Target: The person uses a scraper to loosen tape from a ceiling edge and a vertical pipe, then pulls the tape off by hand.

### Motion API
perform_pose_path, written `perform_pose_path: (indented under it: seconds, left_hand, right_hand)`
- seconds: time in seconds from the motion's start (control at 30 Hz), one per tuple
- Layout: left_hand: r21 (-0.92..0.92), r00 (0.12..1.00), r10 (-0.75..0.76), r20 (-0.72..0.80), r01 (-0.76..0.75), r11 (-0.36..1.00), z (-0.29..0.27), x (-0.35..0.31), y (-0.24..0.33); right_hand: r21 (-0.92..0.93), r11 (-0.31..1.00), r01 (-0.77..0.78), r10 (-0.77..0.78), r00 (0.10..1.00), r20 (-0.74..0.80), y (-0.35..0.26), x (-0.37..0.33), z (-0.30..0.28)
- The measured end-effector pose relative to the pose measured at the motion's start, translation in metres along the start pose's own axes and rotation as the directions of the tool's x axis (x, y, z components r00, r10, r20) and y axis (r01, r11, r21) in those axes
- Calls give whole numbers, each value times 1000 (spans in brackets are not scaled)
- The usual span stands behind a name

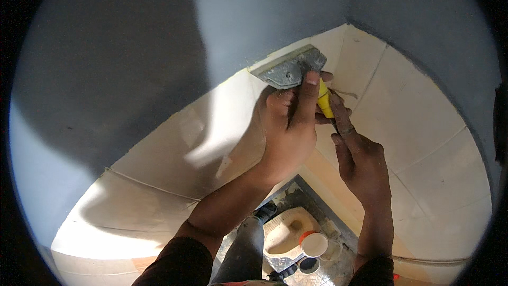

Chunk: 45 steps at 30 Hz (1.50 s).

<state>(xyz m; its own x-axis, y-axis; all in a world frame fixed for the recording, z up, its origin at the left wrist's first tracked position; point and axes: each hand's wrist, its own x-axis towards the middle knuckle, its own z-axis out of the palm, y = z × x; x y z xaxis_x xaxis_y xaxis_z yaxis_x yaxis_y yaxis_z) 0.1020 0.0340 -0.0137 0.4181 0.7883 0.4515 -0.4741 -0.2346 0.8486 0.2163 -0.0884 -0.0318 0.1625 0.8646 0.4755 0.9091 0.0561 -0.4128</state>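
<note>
A scraper point(289, 70) with a wide, grey, smeared head and a yellow handle is held up against the top edge of the white wall tiles point(365, 58). My left hand point(290, 132) is closed round it just below the head, its thumb laid along the tool. Lower down, the fingers of my right hand point(362, 161) are closed at the yellow handle's end. Part of the handle is hidden by my fingers. A thin pale strand shows beside my right fingertips; I cannot tell what it is.
Blue-grey painted wall point(275, 10) meets the tiles in a corner. Below, near my legs point(246, 249), are a squat toilet pan point(280, 235), a white bucket with an orange rim point(313, 244) and a dark-filled small container point(308, 266). My shadow covers much of the left wall.
</note>
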Motion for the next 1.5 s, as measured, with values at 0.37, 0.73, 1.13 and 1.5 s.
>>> perform_pose_path:
  seconds: [0.37,0.73,1.13,1.5]
  left_hand:
    - [-83,999,1,-37,-4,997,8,2,8]
    - [14,999,-14,33,13,1000,4,3,-7]
    - [-111,998,-18,-55,12,994,7,2,-16]
    - [-154,997,-55,-50,47,987,14,5,-1]
  right_hand:
    - [69,997,43,-38,997,-69,0,4,5]
    - [77,997,8,-3,999,-53,3,2,7]
    - [73,997,-26,28,999,-26,5,-1,9]
    - [-3,1000,-10,10,999,-53,-3,4,4]
